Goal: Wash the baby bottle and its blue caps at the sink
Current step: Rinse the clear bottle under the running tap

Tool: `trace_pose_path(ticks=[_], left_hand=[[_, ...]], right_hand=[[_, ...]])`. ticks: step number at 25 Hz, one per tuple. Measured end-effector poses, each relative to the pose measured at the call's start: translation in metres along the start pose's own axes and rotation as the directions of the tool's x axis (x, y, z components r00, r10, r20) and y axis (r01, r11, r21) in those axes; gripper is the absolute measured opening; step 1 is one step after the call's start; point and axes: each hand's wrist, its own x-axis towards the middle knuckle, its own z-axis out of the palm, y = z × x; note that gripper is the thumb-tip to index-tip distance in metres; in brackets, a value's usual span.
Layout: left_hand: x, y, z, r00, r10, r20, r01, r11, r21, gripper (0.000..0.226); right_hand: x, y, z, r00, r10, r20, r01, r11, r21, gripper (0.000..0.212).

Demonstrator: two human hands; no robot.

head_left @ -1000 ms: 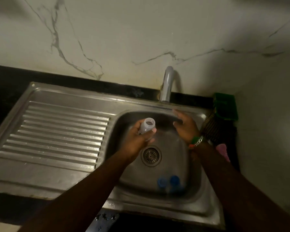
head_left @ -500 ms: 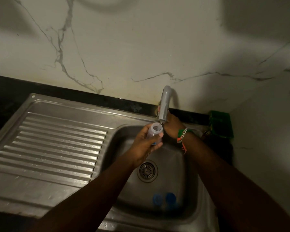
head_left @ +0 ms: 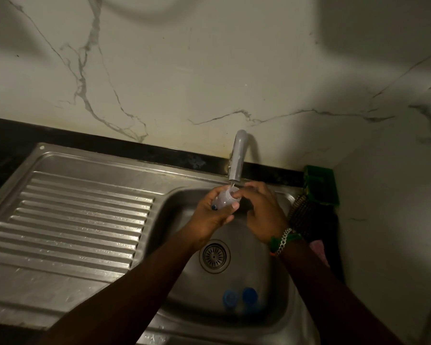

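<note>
A: Where is the bottle (head_left: 225, 200)?
B: Gripped in the left hand (head_left: 209, 215) under the tap (head_left: 237, 160); its rim is touched by the right hand (head_left: 261, 210), fingers curled.
A: Advice?
B: The mouth is best kept under the stream.

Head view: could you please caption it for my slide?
Left hand holds the baby bottle under the tap.

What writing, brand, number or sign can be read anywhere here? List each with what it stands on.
None can be read.
Baby bottle, held by the left hand: a dark blue mark near its side, too blurred to tell if it is print.
Green holder beside the sink: no legible label.
Tap and blue caps: no marking visible.
</note>
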Motion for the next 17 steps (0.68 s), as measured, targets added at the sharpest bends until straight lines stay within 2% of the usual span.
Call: trace_pose_path(ticks=[3,6,9,13,15,16,17], left_hand=[[-0.002,0.002,0.000,1.000,0.016,0.024,-0.016,1.000,0.015,0.046],[-0.004,0.007,-0.002,0.999,0.052,-0.008,-0.051,0.997,0.058,0.044],[-0.003,0.012,-0.004,0.998,0.062,-0.006,-0.062,0.997,0.039,0.043],[-0.003,0.015,-0.006,0.997,0.068,-0.034,-0.067,0.998,0.019,0.045],[-0.004,0.017,-0.005,0.997,0.078,-0.017,-0.077,0.997,0.032,0.049],[-0.004,0.017,-0.004,0.997,0.083,-0.003,-0.083,0.996,0.038,0.049],[-0.004,0.019,-0.003,0.995,0.099,-0.009,-0.098,0.994,0.055,0.049]], right_hand=[[0.000,-0.009,-0.004,1.000,-0.006,-0.023,0.007,0.999,0.033,0.064],[0.001,-0.013,-0.010,0.997,0.076,-0.014,-0.078,0.987,-0.143,0.072],[0.002,-0.015,-0.012,0.998,0.055,0.032,-0.053,0.997,-0.064,0.071],[0.004,-0.019,-0.010,0.998,0.059,0.027,-0.057,0.994,-0.098,0.078],[0.005,-0.020,-0.010,0.997,0.064,0.034,-0.064,0.998,0.006,0.068],[0.006,-0.019,-0.009,0.995,0.092,0.033,-0.093,0.996,0.015,0.064],[0.005,-0.018,-0.009,0.994,0.103,0.026,-0.102,0.993,-0.051,0.066]])
